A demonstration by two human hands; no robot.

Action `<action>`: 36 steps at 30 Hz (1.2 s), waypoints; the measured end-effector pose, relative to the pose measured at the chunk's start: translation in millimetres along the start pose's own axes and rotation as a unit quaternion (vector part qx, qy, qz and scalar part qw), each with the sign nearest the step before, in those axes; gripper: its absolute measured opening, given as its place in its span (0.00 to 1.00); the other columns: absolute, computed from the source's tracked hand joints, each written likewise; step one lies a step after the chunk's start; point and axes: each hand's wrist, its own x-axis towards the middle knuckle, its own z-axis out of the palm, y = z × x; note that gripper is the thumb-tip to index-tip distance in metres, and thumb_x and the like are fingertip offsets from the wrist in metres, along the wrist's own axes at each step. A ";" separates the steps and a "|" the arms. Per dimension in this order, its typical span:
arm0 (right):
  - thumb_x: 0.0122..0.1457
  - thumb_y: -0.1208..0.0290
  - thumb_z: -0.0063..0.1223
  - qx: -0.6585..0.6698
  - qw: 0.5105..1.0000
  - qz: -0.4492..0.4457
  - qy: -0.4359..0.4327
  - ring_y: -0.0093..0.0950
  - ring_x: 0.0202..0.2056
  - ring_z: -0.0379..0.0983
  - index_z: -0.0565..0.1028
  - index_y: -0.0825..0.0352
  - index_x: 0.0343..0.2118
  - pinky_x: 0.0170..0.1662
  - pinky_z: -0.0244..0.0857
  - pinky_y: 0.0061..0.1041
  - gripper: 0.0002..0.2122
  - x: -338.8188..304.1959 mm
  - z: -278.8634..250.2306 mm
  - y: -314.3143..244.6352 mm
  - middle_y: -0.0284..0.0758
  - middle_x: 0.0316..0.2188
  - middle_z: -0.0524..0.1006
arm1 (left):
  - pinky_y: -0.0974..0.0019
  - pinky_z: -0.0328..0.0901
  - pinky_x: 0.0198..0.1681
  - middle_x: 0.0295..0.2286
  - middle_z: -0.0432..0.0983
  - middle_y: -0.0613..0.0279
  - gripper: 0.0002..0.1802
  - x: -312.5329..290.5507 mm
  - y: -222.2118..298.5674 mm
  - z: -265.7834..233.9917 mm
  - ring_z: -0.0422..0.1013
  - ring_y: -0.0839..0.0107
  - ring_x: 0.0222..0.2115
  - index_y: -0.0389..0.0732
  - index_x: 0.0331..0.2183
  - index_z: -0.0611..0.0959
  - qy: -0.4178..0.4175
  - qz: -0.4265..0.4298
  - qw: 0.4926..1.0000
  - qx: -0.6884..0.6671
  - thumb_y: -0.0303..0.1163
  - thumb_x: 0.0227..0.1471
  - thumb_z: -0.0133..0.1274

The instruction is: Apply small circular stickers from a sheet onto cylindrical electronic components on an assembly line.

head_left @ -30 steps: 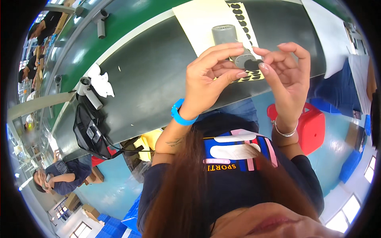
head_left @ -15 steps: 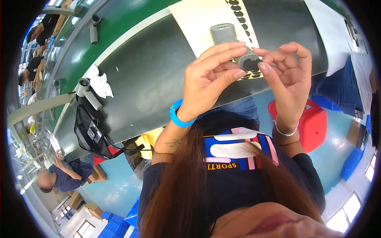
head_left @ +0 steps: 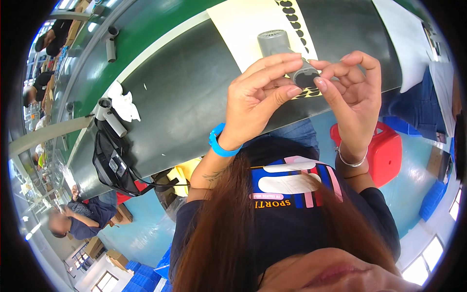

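Note:
My left hand (head_left: 255,97) is closed around the handle of a grey hair dryer housing (head_left: 273,44), thumb below and fingers above. Its vented round end points away from me; the handle's end faces me. On that end lies a black rounded sticker (head_left: 306,79). My right hand (head_left: 355,87) pinches at the right edge of the sticker with thumb and forefinger, the other fingers curled loosely. Under the housing is a pale yellow sheet (head_left: 236,29) bearing rows of black stickers (head_left: 293,20). Whether the sticker sits fully flat I cannot tell.
On the dark table (head_left: 170,97) at left are crumpled white tissue (head_left: 125,103), another grey dryer housing (head_left: 113,120) and a black mesh bag (head_left: 109,158). More housings (head_left: 111,48) stand on the green belt (head_left: 141,34). A red stool (head_left: 384,155) is at right; co-workers sit at left.
My hands hold almost the same pose, the right thumb still at the sticker's edge. On the belt, a grey housing has shifted slightly. The seated person at left has moved an arm.

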 end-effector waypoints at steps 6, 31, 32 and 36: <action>0.54 0.84 0.56 -0.012 1.000 0.004 0.002 0.29 0.43 0.75 0.60 0.68 0.45 0.41 0.70 0.20 0.19 -0.9 0.3 -1.3 0.37 0.29 0.76 | 0.70 0.72 0.43 0.49 0.68 0.51 0.19 -0.7 0.2 0.4 0.73 0.71 0.38 0.31 0.46 0.77 0.002 -0.006 1.000 -0.003 0.15 0.49 0.54; 0.53 0.84 0.56 -0.010 1.000 0.010 0.010 0.29 0.43 0.76 0.59 0.68 0.44 0.41 0.71 0.19 0.19 -0.6 -0.6 -0.6 0.37 0.29 0.77 | 0.68 0.73 0.43 0.49 0.69 0.50 0.17 0.4 -0.3 2.0 0.74 0.69 0.40 0.31 0.45 0.78 0.010 -0.011 1.000 -0.002 0.16 0.51 0.52; 0.53 0.84 0.56 -0.009 1.000 0.010 0.010 0.29 0.43 0.76 0.59 0.68 0.44 0.41 0.71 0.19 0.19 -0.6 -0.9 -0.7 0.37 0.29 0.77 | 0.68 0.73 0.43 0.49 0.69 0.50 0.17 0.5 -0.1 2.2 0.74 0.69 0.40 0.31 0.45 0.78 0.010 -0.010 1.000 -0.002 0.16 0.51 0.52; 0.53 0.84 0.56 -0.005 1.000 0.013 0.013 0.29 0.44 0.75 0.59 0.68 0.44 0.41 0.71 0.19 0.20 -0.5 -1.1 -1.3 0.38 0.30 0.77 | 0.67 0.73 0.44 0.49 0.68 0.50 0.17 1.1 1.0 3.0 0.73 0.68 0.41 0.30 0.45 0.78 0.008 -0.014 1.000 -0.008 0.15 0.51 0.52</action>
